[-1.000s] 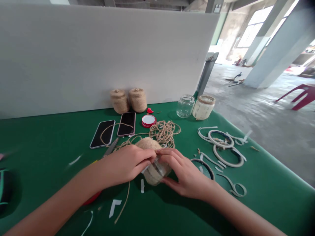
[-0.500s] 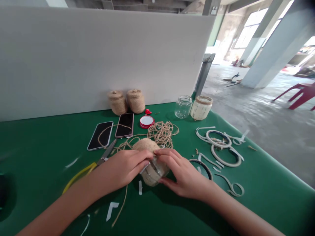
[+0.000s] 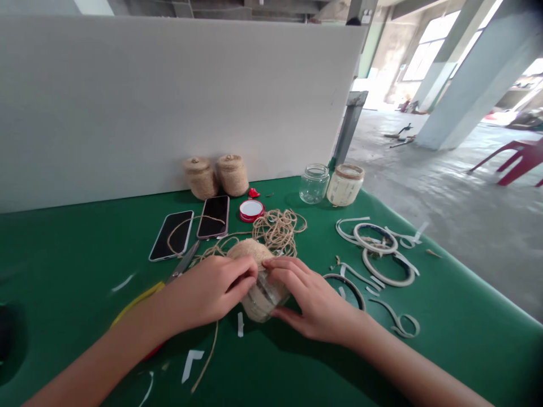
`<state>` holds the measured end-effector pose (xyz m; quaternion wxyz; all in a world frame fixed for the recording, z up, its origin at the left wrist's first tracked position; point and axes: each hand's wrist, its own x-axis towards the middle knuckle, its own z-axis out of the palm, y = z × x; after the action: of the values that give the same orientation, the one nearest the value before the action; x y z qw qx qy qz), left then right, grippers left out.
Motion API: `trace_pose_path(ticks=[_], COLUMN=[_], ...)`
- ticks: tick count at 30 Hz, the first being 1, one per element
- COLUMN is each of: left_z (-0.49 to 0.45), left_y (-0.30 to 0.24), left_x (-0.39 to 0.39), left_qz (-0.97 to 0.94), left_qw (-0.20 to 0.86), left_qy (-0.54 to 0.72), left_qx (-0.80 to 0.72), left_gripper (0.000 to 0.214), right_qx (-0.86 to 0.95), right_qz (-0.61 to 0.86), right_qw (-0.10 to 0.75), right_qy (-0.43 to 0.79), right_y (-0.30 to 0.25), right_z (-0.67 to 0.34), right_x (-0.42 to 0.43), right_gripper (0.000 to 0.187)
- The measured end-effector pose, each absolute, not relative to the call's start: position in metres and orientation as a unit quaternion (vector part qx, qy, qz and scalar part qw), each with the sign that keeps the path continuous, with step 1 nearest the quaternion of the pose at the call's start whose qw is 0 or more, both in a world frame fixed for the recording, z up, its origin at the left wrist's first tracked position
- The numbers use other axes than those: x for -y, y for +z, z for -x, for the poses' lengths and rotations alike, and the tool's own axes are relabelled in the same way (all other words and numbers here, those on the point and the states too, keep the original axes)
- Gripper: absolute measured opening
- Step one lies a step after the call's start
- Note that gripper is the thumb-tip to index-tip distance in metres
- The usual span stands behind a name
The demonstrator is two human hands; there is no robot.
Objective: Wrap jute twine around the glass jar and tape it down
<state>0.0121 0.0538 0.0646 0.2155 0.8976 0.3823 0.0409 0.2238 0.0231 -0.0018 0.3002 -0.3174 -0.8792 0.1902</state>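
Note:
A glass jar partly wrapped in jute twine (image 3: 258, 294) lies on its side on the green table (image 3: 85, 243). My left hand (image 3: 212, 291) grips it from the left, fingertips curled onto its top. My right hand (image 3: 314, 297) holds it from the right, fingers pressed on the bare glass. A loose tangle of twine (image 3: 278, 229) lies just behind the jar, and a strand trails toward me under my left hand.
Scissors with yellow handles (image 3: 169, 277) lie left of my left hand. Two phones (image 3: 172, 234) sit behind them, with two twine spools (image 3: 216, 175), a red lid (image 3: 251, 210) and two jars (image 3: 331, 185) further back. Peeled tape rings and strips (image 3: 384, 254) lie right.
Both hands stay on the jar and have shifted only slightly. The view has drifted a little, and more of the yellow scissor handle shows now.

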Motion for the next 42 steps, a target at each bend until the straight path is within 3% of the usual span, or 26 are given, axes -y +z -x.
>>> trace_pose_path(ticks=[8, 27, 42], left_z=[-0.011, -0.010, -0.021], left_y=[0.055, 0.049, 0.060], left_x=[-0.053, -0.051, -0.052], left_qz=[-0.908, -0.935, -0.898], left_qw=[0.180, 0.124, 0.193], left_qy=[0.054, 0.062, 0.045], left_qx=[-0.375, -0.328, -0.392], left_gripper=[0.004, 0.018, 0.018], right_qx=[0.877, 0.878, 0.890], right_qz=[0.323, 0.322, 0.315], right_qw=[0.302, 0.301, 0.288], right_qy=[0.190, 0.188, 0.158], right_y=[-0.001, 0.000, -0.003], right_z=[-0.224, -0.224, -0.222], right_x=[-0.022, -0.021, -0.020], right_gripper=[0.042, 0.041, 0.040])
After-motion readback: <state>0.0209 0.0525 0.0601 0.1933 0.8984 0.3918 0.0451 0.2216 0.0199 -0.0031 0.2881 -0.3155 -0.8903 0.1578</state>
